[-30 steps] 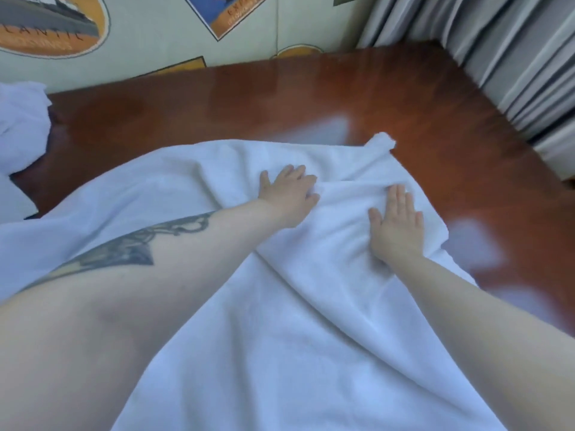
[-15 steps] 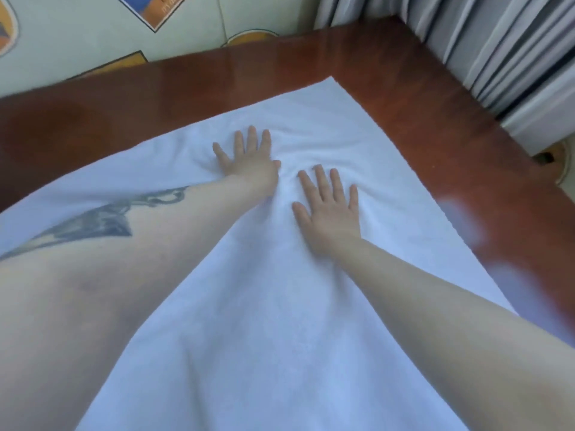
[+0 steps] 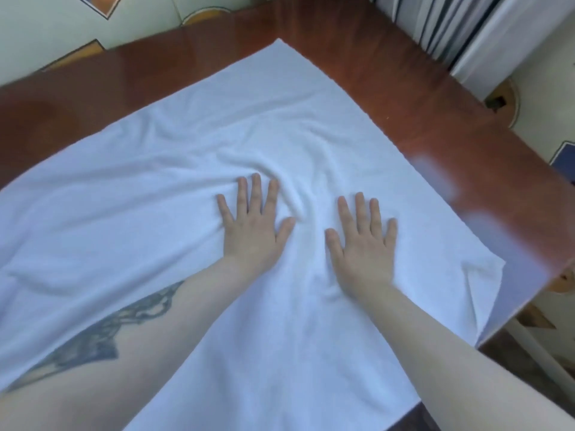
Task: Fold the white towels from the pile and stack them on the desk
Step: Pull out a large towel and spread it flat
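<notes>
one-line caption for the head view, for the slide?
Left hand and right hand press flat on a wrinkled white terry towel spread over the reddish-brown wooden desk.

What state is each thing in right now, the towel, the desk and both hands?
white towel: spread out unfolded, wrinkled near the hands, right corner hanging off the desk edge.
desk: mostly covered by the towel.
left hand: flat, fingers straight, pressing the towel.
right hand: flat, pressing the towel.

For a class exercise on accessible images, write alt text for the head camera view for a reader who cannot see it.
Two bare hands, the left hand and the right hand, press flat with straight fingers on a white towel spread over a reddish wooden desk. Wrinkles bunch between the hands; grey curtains hang beyond the desk's far corner.
</notes>
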Demonstrator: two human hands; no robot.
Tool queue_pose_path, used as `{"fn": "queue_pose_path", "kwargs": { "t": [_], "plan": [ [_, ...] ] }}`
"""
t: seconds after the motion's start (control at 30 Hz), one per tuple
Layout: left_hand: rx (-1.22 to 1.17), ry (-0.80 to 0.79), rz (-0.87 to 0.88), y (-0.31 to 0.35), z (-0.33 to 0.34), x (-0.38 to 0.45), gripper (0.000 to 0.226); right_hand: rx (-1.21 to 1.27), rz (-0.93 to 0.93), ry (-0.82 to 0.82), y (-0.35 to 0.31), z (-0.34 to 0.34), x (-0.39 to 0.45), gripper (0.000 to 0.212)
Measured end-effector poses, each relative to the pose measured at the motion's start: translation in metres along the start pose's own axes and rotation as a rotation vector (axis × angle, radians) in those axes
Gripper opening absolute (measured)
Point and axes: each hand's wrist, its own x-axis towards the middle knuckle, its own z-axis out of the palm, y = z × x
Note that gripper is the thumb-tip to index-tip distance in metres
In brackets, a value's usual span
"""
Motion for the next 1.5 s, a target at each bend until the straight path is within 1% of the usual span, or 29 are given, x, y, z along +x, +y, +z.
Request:
{"fn": "queue_pose_path", "kwargs": {
  "t": [0.13, 0.2, 0.27, 0.37, 0.43, 0.47, 0.5, 0.57, 0.6, 0.63, 0.7, 0.73, 0.77, 0.8, 0.83, 0.87, 0.9, 0.93, 1.03, 1.1, 1.17, 1.2, 1.23, 1.33, 1.37, 1.4, 1.43, 1.5],
  "plan": [
    [0.017, 0.009, 0.025, 0.003, 0.002, 0.007, 0.076, -0.007, 0.002, 0.049, 0.028, 0.004, 0.007, 0.063],
    [0.009, 0.024, 0.028, 0.001, 0.002, 0.007, 0.075, 0.018, 0.046, 0.071, 0.056, 0.003, 0.001, 0.063],
    [-0.007, 0.02, 0.015, 0.001, 0.001, 0.007, 0.074, 0.048, 0.143, 0.102, 0.097, -0.001, -0.017, 0.062],
    [-0.012, 0.013, -0.085, 0.013, -0.001, -0.008, 0.068, 0.074, 0.357, 0.082, 0.149, -0.01, -0.043, 0.064],
    [-0.042, 0.019, -0.122, 0.037, 0.0, -0.032, 0.063, 0.113, 0.461, 0.075, 0.153, -0.015, -0.043, 0.065],
    [-0.078, 0.017, -0.107, 0.055, 0.002, -0.047, 0.062, 0.142, 0.451, 0.075, 0.146, -0.018, -0.039, 0.065],
    [-0.118, 0.01, -0.08, 0.074, 0.005, -0.063, 0.062, 0.165, 0.38, 0.073, 0.134, -0.02, -0.037, 0.064],
    [-0.177, -0.01, -0.019, 0.112, 0.01, -0.09, 0.065, 0.165, 0.169, 0.054, 0.115, -0.018, -0.04, 0.062],
    [-0.184, -0.017, 0.007, 0.127, 0.013, -0.099, 0.066, 0.149, 0.104, 0.032, 0.111, -0.015, -0.044, 0.06],
    [-0.172, -0.022, 0.024, 0.139, 0.017, -0.107, 0.067, 0.135, 0.097, 0.009, 0.113, -0.012, -0.047, 0.06],
    [-0.147, -0.027, 0.036, 0.149, 0.021, -0.114, 0.066, 0.156, 0.22, 0.004, 0.124, -0.009, -0.051, 0.061],
    [-0.156, -0.016, 0.028, 0.147, 0.021, -0.114, 0.065, 0.16, 0.242, 0.026, 0.125, -0.011, -0.051, 0.062],
    [-0.169, 0.0, 0.007, 0.142, 0.022, -0.114, 0.065, 0.145, 0.17, 0.059, 0.12, -0.011, -0.052, 0.062],
    [-0.182, 0.015, -0.024, 0.134, 0.021, -0.113, 0.064, 0.119, 0.014, 0.069, 0.11, -0.01, -0.051, 0.061],
    [-0.194, 0.022, -0.058, 0.124, 0.02, -0.113, 0.064, 0.1, -0.171, 0.029, 0.097, -0.007, -0.051, 0.061],
    [-0.194, 0.015, -0.089, 0.113, 0.019, -0.118, 0.065, 0.078, -0.319, -0.045, 0.085, -0.003, -0.054, 0.06],
    [-0.182, 0.02, -0.12, 0.101, 0.019, -0.125, 0.065, 0.049, -0.401, -0.093, 0.076, 0.002, -0.056, 0.061],
    [-0.164, 0.027, -0.145, 0.087, 0.021, -0.135, 0.064, 0.018, -0.424, -0.097, 0.072, 0.007, -0.058, 0.061],
    [-0.129, 0.023, -0.25, 0.042, 0.027, -0.173, 0.063, -0.051, -0.411, -0.073, 0.078, 0.012, -0.058, 0.062],
    [-0.136, 0.03, -0.355, 0.016, 0.031, -0.203, 0.063, -0.046, -0.348, -0.088, 0.071, 0.009, -0.058, 0.066],
    [-0.143, 0.049, -0.435, -0.001, 0.033, -0.226, 0.063, -0.003, -0.264, -0.096, 0.038, 0.005, -0.062, 0.071],
    [-0.146, 0.054, -0.461, -0.009, 0.034, -0.236, 0.063, 0.003, -0.284, -0.101, 0.013, 0.004, -0.07, 0.072],
    [-0.15, 0.058, -0.487, -0.016, 0.035, -0.245, 0.063, 0.002, -0.373, -0.099, -0.016, 0.005, -0.081, 0.074],
    [-0.146, 0.036, -0.563, -0.041, 0.04, -0.272, 0.061, 0.02, -0.845, -0.157, -0.109, 0.018, -0.134, 0.07],
    [-0.133, 0.014, -0.582, -0.052, 0.041, -0.281, 0.06, 0.016, -0.95, -0.195, -0.135, 0.026, -0.153, 0.066],
    [-0.123, 0.001, -0.601, -0.064, 0.042, -0.291, 0.062, 0.006, -0.998, -0.23, -0.154, 0.035, -0.171, 0.064],
    [-0.121, -0.005, -0.621, -0.078, 0.043, -0.302, 0.064, -0.011, -1.008, -0.258, -0.167, 0.043, -0.184, 0.062],
    [-0.139, 0.0, -0.659, -0.11, 0.045, -0.33, 0.063, -0.07, -1.009, -0.275, -0.172, 0.06, -0.199, 0.063]
  ]
}}
